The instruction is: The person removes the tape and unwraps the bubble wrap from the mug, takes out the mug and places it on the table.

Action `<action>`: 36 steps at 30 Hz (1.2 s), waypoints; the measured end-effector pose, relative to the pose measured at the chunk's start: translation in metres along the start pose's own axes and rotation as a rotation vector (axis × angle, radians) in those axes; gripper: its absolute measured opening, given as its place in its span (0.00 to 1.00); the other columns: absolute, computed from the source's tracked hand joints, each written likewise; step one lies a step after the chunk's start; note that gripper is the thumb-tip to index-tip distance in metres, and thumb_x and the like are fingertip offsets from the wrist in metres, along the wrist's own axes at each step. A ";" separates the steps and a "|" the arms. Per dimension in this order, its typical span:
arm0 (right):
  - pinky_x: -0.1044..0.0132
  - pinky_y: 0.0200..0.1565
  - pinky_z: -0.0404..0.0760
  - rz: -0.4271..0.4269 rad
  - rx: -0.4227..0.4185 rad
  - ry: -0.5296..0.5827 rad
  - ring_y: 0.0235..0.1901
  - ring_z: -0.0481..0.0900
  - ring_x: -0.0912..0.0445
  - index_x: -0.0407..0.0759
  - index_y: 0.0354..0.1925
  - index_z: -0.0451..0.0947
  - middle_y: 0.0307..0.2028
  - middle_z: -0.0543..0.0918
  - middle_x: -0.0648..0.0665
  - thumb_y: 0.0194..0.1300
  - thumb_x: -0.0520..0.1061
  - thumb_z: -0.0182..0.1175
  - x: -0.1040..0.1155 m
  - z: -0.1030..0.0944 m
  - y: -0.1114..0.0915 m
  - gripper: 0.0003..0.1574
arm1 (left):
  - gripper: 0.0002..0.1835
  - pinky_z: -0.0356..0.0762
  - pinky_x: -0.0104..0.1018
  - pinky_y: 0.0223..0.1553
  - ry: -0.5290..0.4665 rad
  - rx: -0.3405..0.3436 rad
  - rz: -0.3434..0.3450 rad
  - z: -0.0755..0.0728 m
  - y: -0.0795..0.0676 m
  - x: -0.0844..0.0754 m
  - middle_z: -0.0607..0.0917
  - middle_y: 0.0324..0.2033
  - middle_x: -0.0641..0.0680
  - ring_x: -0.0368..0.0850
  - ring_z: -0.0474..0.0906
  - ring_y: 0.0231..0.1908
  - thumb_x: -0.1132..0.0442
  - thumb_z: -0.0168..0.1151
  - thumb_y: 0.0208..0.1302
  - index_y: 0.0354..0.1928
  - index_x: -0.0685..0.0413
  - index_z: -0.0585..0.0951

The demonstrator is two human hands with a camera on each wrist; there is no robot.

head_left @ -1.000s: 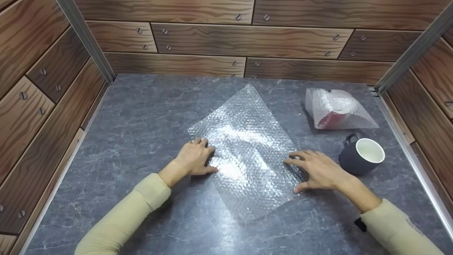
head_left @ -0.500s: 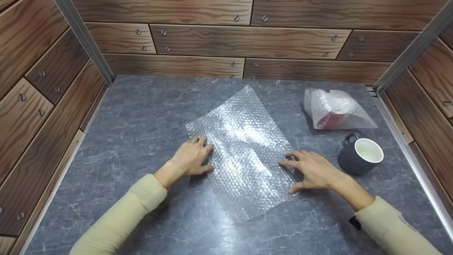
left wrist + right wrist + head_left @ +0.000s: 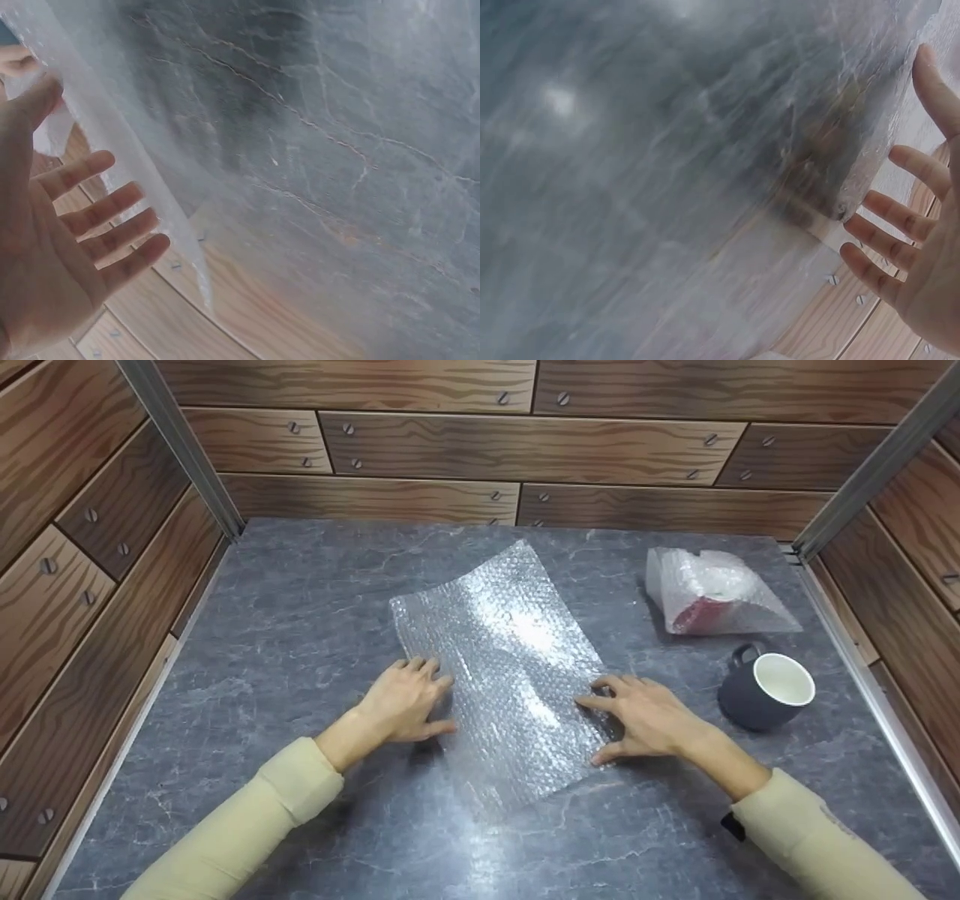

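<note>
A clear sheet or bag of bubble wrap [image 3: 517, 660] lies slantwise on the grey table in the head view. Its left side is raised off the surface. My left hand [image 3: 405, 701] is at that left edge, its fingers extended; the left wrist view shows them against the lifted bubble wrap edge [image 3: 142, 165]. At the opposite edge, my right hand [image 3: 645, 716] touches the bubble wrap with spread fingers. In the right wrist view the right hand's fingers [image 3: 889, 244] look straight and apart beside the wrap's edge [image 3: 866, 161]. Neither hand pinches anything visibly.
Just right of my right hand stands a dark blue mug [image 3: 761, 694], white inside, its handle facing back left. Behind it sits a bubble-wrapped package [image 3: 720, 589] with something red inside. Wood-patterned panels [image 3: 525, 446] and metal rails [image 3: 862, 465] enclose the table.
My right hand has moved a little left along with the wrap's right edge. The sheet's left corner has lifted and shifted away from me. Mug and package stay put.
</note>
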State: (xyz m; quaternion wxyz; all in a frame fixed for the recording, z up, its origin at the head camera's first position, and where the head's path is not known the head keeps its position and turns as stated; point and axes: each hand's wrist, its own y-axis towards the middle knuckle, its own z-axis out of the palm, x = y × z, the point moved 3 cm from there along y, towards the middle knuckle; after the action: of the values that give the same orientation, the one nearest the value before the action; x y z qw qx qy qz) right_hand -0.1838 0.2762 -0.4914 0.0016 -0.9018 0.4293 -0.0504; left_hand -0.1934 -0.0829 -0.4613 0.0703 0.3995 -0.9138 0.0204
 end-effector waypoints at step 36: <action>0.39 0.53 0.87 0.046 0.016 -0.091 0.62 0.81 0.33 0.55 0.76 0.70 0.67 0.76 0.32 0.53 0.89 0.60 0.033 0.003 0.045 0.65 | 0.47 0.90 0.47 0.46 0.045 0.126 -0.022 0.017 -0.022 -0.026 0.86 0.50 0.59 0.57 0.87 0.46 0.19 0.70 0.47 0.60 0.46 0.81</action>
State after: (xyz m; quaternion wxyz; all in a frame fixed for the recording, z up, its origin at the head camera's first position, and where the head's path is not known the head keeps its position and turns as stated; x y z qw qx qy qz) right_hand -0.1975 0.2218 -0.4937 0.0295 -0.8930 0.4490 -0.0130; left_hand -0.1616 -0.0808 -0.4826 0.0657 0.4124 -0.9045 0.0861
